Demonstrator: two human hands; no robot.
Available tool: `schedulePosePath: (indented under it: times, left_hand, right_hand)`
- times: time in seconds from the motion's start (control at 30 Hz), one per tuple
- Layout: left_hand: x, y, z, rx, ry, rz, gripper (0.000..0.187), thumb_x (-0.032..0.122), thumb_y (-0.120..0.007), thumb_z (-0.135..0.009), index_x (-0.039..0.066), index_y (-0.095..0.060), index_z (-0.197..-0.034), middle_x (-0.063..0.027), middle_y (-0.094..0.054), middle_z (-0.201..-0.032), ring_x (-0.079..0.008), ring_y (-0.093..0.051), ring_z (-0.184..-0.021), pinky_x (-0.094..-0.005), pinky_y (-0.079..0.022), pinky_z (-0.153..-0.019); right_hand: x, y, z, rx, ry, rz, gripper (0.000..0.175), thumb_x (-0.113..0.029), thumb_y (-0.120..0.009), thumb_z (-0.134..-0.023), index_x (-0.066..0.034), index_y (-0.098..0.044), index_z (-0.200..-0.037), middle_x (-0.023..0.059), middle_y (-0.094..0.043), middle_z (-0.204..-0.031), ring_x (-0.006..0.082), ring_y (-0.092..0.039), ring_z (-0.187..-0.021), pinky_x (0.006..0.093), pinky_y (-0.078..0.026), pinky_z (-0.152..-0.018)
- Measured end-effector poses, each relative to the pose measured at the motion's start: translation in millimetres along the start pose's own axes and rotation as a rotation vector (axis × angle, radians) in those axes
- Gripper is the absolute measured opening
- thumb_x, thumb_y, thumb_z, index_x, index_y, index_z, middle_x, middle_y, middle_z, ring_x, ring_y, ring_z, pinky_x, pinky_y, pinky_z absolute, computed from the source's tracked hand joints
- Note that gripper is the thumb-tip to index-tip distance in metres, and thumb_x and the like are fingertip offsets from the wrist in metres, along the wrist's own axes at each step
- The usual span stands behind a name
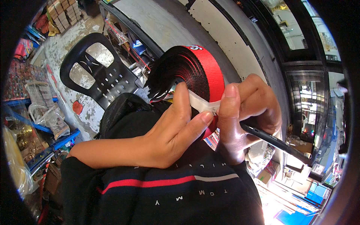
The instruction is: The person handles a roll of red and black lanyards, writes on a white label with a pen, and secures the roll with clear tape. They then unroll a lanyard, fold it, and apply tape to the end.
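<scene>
Before my chest stands a large coil of red webbing strap (212, 70), its edges black and light lettering on its outer face. Against the coil's near side is a narrow white strip (200, 101) with a handwritten mark on it. Thumb and finger of my left hand (166, 135) pinch the strip's left part. At its right end are the thumb and fingers of my right hand (253, 109), pressed close to the red strap. A black pen (277, 143) is tucked in my right hand too, its shaft pointing down to the right. The pen's other end is hidden by the hand.
A black plastic chair (97, 71) stands on the worn floor at left. Beyond the coil runs a grey-topped bench (140, 17) with goods beneath it. Plastic-wrapped packs (46, 108) and a blue metal rack (56, 143) line the left. Black-framed glass panels (303, 73) rise at right.
</scene>
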State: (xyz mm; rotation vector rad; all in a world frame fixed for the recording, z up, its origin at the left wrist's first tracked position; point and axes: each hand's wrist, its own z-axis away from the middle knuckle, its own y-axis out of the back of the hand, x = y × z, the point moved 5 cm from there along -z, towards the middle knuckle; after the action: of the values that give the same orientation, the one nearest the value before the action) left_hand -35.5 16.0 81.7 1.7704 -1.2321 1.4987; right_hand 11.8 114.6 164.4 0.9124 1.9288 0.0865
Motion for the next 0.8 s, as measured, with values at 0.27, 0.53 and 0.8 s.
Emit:
schedulePosePath:
  times: [0.27, 0.53, 0.8]
  left_hand:
    - [-6.8, -4.0, 4.6, 0.011, -0.005, 0.076, 0.045, 0.022, -0.042, -0.100, -0.012, -0.022, -0.121, -0.0184, -0.042, -0.096, -0.0213, -0.045, -0.087, -0.0346, -0.039, -0.080]
    - [-3.5, -6.0, 5.5, 0.002, -0.007, 0.082, 0.043, 0.021, -0.043, -0.100, -0.011, -0.023, -0.120, -0.0175, -0.043, -0.098, -0.0206, -0.045, -0.088, -0.0346, -0.039, -0.082]
    - [-9.6, -4.3, 5.3, 0.014, -0.017, 0.146, 0.042, 0.022, -0.047, -0.098, -0.010, -0.026, -0.115, -0.0182, -0.044, -0.100, -0.0190, -0.044, -0.093, -0.0348, -0.037, -0.084]
  right_hand:
    - [5.7, 2.5, 3.3, 0.134, -0.095, -0.198, 0.032, 0.016, -0.061, -0.078, -0.0092, -0.046, -0.064, 0.0024, -0.048, -0.060, 0.0107, -0.043, -0.047, 0.0263, -0.030, -0.046]
    - [-9.7, 3.5, 1.4, -0.104, 0.106, 0.142, 0.027, 0.004, -0.055, -0.089, -0.0109, -0.041, -0.072, 0.0036, -0.047, -0.064, 0.0055, -0.041, -0.049, 0.0210, -0.037, -0.050]
    - [3.6, 1.9, 3.1, 0.053, -0.063, -0.180, 0.028, 0.006, -0.054, -0.088, -0.0097, -0.039, -0.070, 0.0032, -0.042, -0.064, 0.0037, -0.034, -0.043, 0.0189, -0.032, -0.040]
